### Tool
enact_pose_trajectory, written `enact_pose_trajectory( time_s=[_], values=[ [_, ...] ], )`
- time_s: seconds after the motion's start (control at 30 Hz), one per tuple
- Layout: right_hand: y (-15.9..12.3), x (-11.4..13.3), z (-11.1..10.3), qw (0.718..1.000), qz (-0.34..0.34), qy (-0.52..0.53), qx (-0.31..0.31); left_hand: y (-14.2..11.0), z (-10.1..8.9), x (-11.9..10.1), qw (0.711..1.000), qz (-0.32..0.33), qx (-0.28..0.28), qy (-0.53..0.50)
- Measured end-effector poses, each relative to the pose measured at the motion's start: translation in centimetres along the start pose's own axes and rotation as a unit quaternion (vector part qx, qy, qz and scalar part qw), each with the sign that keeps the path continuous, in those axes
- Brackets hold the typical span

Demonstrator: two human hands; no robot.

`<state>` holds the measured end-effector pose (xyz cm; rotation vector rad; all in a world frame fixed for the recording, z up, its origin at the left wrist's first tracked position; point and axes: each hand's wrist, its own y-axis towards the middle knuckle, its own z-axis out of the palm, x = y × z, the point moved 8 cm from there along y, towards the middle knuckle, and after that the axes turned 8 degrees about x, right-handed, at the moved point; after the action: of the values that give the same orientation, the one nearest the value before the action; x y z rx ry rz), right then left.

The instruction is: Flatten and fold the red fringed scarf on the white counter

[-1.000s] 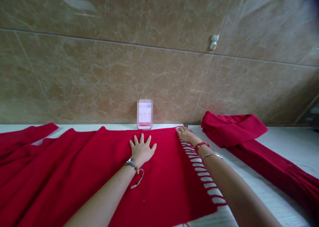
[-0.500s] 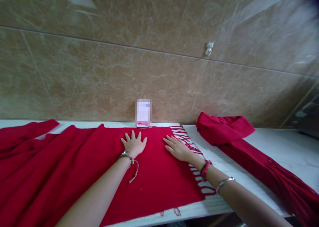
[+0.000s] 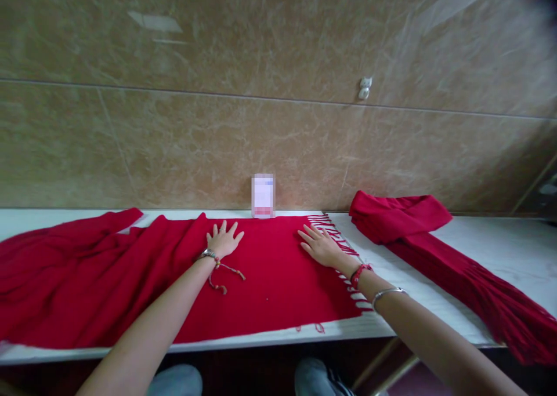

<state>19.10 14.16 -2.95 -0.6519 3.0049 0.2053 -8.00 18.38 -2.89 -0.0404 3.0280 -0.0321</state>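
A wide red scarf [image 3: 278,274] with a fringed right end lies spread on a white table [image 3: 491,251]. My left hand [image 3: 225,239] rests flat on it with fingers spread, near the far edge. My right hand [image 3: 319,245] also lies flat and open on the cloth, just inside the fringe [image 3: 343,251]. Both wrists carry bracelets. To the left the scarf bunches into folds [image 3: 65,274].
A second red scarf [image 3: 418,233], folded and trailing to the right, lies on the table's right part. A small blurred card [image 3: 263,196] leans against the brown marble wall [image 3: 278,123]. The table's front edge and my shoes [image 3: 317,378] show at the bottom.
My right hand moved from the scarf's far fringed corner to lie flat on the cloth. My left hand slid left along the scarf. The view pulled back, showing the table's front edge.
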Motion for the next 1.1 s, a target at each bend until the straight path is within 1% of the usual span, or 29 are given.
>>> enact_pose_trajectory(
  time_s=[0.07, 0.13, 0.2, 0.23, 0.3, 0.37, 0.4, 0.43, 0.5, 0.57, 0.6, 0.63, 0.67, 0.73, 0.8, 0.83, 0.87, 0.97, 1.03, 1.1],
  values=[
    [-0.3, 1.1, -1.0, 1.000, -0.006, 0.003, -0.018, 0.1, 0.5, 1.4, 1.000, 0.010, 0.017, 0.005],
    [-0.9, 2.2, -1.4, 0.999, -0.015, 0.028, -0.023, 0.2, 0.7, 1.9, 1.000, 0.013, 0.011, 0.013],
    [-2.0, 2.9, -0.8, 0.998, -0.032, 0.048, -0.008, 0.3, 0.8, 1.9, 1.000, 0.012, 0.007, 0.019],
    [-2.6, 2.9, -0.2, 0.998, -0.039, 0.049, 0.003, 0.4, 0.9, 1.8, 1.000, 0.012, 0.008, 0.020],
    [-4.1, 1.8, 0.9, 0.998, -0.046, 0.030, 0.022, 0.3, 0.8, 1.6, 1.000, 0.013, 0.011, 0.020],
    [-5.6, -0.2, 1.8, 0.998, -0.044, -0.006, 0.037, 0.1, 0.6, 1.5, 1.000, 0.011, 0.015, 0.014],
    [-6.3, -1.4, 2.0, 0.998, -0.039, -0.023, 0.045, -0.1, 0.3, 1.5, 1.000, 0.010, 0.008, 0.009],
    [-6.9, -2.7, 2.1, 0.998, -0.025, -0.037, 0.052, -0.4, -0.2, 1.3, 1.000, 0.011, -0.013, 0.005],
    [-7.7, -5.0, 1.6, 0.997, 0.033, -0.042, 0.054, -1.5, -1.9, 0.3, 0.995, 0.043, -0.092, 0.002],
    [-8.3, -6.0, 0.5, 0.995, 0.085, -0.021, 0.036, -3.2, -3.4, -1.7, 0.979, 0.116, -0.169, 0.002],
    [-8.4, -5.6, 0.0, 0.996, 0.091, -0.006, 0.024, -4.1, -3.7, -3.0, 0.970, 0.160, -0.183, 0.001],
    [-8.4, -4.8, -0.4, 0.997, 0.079, 0.011, 0.014, -4.8, -3.6, -4.2, 0.964, 0.202, -0.173, -0.001],
    [-8.5, -3.5, -0.7, 0.998, 0.052, 0.027, 0.008, -5.4, -3.1, -5.3, 0.961, 0.237, -0.142, -0.004],
    [-8.7, -0.8, -0.7, 0.998, -0.016, 0.057, 0.017, -6.2, -1.4, -7.2, 0.957, 0.286, -0.048, -0.003],
    [-9.2, 0.6, -0.3, 0.995, -0.055, 0.071, 0.038, -6.8, 0.4, -8.2, 0.950, 0.309, 0.038, 0.008],
    [-9.5, 0.7, -0.1, 0.995, -0.058, 0.069, 0.047, -7.0, 1.0, -8.4, 0.947, 0.313, 0.065, 0.014],
    [-9.7, 0.3, 0.1, 0.995, -0.054, 0.060, 0.053, -7.1, 1.4, -8.4, 0.946, 0.313, 0.080, 0.019],
    [-10.2, -2.1, 0.0, 0.998, -0.023, 0.012, 0.059, -7.1, 1.5, -8.2, 0.947, 0.308, 0.091, 0.021],
    [-10.3, -3.5, -0.6, 0.999, 0.011, -0.008, 0.043, -7.0, 1.4, -8.1, 0.947, 0.309, 0.089, 0.014],
    [-10.4, -3.7, -1.4, 0.999, 0.040, 0.002, 0.003, -6.9, 1.3, -8.0, 0.947, 0.312, 0.083, 0.007]
  ],
)
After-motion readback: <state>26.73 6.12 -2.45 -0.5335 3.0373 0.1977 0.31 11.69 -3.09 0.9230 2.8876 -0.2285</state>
